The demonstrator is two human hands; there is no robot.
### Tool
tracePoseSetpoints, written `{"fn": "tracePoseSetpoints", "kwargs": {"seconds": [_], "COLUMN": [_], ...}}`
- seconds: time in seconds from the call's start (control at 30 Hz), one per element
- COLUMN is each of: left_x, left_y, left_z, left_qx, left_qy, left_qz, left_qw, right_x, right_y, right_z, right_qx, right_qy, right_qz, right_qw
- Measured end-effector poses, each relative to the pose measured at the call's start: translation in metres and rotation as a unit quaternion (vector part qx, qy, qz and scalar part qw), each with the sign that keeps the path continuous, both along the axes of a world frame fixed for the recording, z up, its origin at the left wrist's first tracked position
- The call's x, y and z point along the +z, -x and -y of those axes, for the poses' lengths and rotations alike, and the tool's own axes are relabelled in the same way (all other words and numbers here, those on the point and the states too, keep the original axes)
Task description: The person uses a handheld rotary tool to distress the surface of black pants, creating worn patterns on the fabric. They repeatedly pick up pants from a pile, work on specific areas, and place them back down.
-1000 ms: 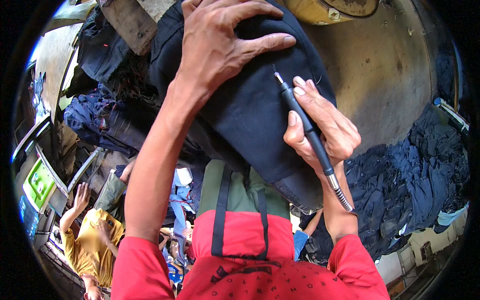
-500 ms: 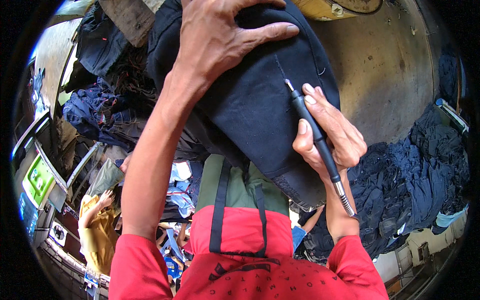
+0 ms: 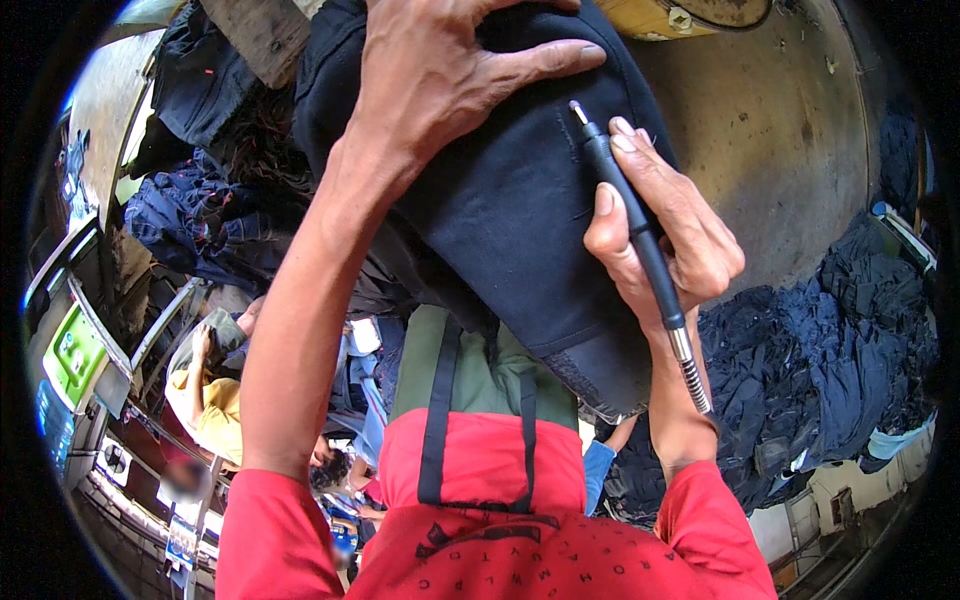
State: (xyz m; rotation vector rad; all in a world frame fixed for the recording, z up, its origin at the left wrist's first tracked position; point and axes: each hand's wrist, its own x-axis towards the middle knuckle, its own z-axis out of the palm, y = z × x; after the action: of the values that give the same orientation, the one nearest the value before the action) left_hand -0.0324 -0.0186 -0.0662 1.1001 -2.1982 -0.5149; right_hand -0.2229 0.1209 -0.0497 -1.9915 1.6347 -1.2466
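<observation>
A black garment (image 3: 490, 220), perhaps a trouser leg, is spread over a padded form in front of me. My left hand (image 3: 425, 75) presses on its far part, thumb stretched out to the right and fingers spread, some cut off by the top edge. My right hand (image 3: 675, 235) grips a black rotary tool handpiece (image 3: 655, 275) like a pen. The tool has a small metal tip at the far end and a spring-sleeved shaft at the near end. Its tip is over the cloth, just below my left thumb; whether it touches I cannot tell. A faint scuffed line shows beside it.
Heaped dark clothes (image 3: 800, 370) lie to the right, and more dark blue garments (image 3: 200, 220) to the left. A worn board (image 3: 760, 140) spans the far right, with a yellow round container (image 3: 650, 18) at its top. A person in yellow (image 3: 215, 415) sits at lower left.
My right hand has moved the handpiece a little away from me, its tip now closer to my left thumb. My left hand has hardly moved. The person in yellow has shifted posture.
</observation>
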Motion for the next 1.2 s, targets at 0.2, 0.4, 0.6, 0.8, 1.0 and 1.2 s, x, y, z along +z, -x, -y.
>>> {"fn": "tracePoseSetpoints", "kwargs": {"seconds": [0.2, 0.4, 0.6, 0.8, 1.0, 1.2], "left_x": [0.0, 0.0, 0.001, -0.002, -0.003, 0.0], "left_y": [-0.001, 0.0, 0.0, 0.001, 0.001, 0.001], "left_z": [0.0, 0.001, 0.001, 0.002, 0.001, 0.0], "left_qx": [0.003, 0.002, 0.0, 0.002, 0.002, 0.003], "left_qy": [-0.017, -0.017, -0.004, -0.014, -0.009, -0.016], "left_qz": [0.001, 0.006, 0.013, -0.001, 0.001, 0.014], "left_qw": [1.0, 1.0, 1.0, 1.0, 1.0, 1.0], "right_x": [0.004, 0.005, 0.007, 0.011, 0.011, 0.01], "right_y": [-0.001, 0.001, 0.004, 0.005, 0.007, 0.008], "right_z": [-0.004, -0.007, -0.01, -0.019, -0.027, -0.035], "right_qx": [-0.04, -0.026, -0.022, -0.029, -0.031, -0.037], "right_qy": [-0.045, -0.052, -0.051, -0.064, -0.062, -0.067], "right_qz": [-0.014, -0.004, -0.008, -0.02, -0.01, -0.007], "right_qw": [0.998, 0.998, 0.998, 0.997, 0.998, 0.997]}}
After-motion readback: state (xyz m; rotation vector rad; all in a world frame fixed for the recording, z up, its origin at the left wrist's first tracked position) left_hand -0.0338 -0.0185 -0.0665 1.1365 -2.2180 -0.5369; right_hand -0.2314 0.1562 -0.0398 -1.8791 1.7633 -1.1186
